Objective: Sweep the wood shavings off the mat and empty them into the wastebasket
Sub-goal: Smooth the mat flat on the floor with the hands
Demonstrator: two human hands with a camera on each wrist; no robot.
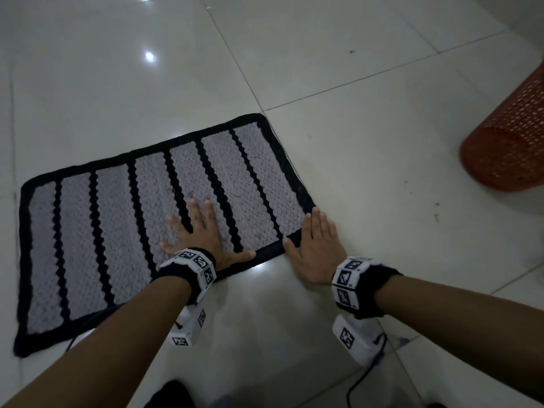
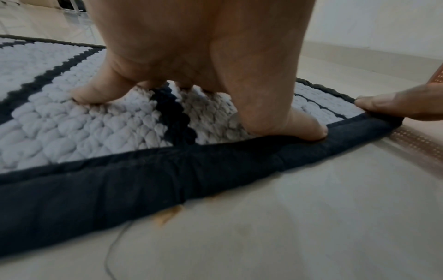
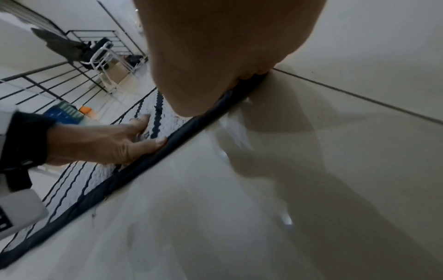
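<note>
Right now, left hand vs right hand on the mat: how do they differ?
The left hand lies fully on the mat, fingers spread; the right hand has its fingers together. The right hand sits at the mat's corner, mostly on the floor, thumb on the black border. Both are flat and open, holding nothing.

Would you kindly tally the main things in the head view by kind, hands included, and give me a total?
Hands: 2, the left hand flat on the mat and the right hand at its near right corner
Mats: 1, the grey mat with black stripes and border
Wastebaskets: 1, the orange mesh wastebasket at the right edge
Total: 4
</note>
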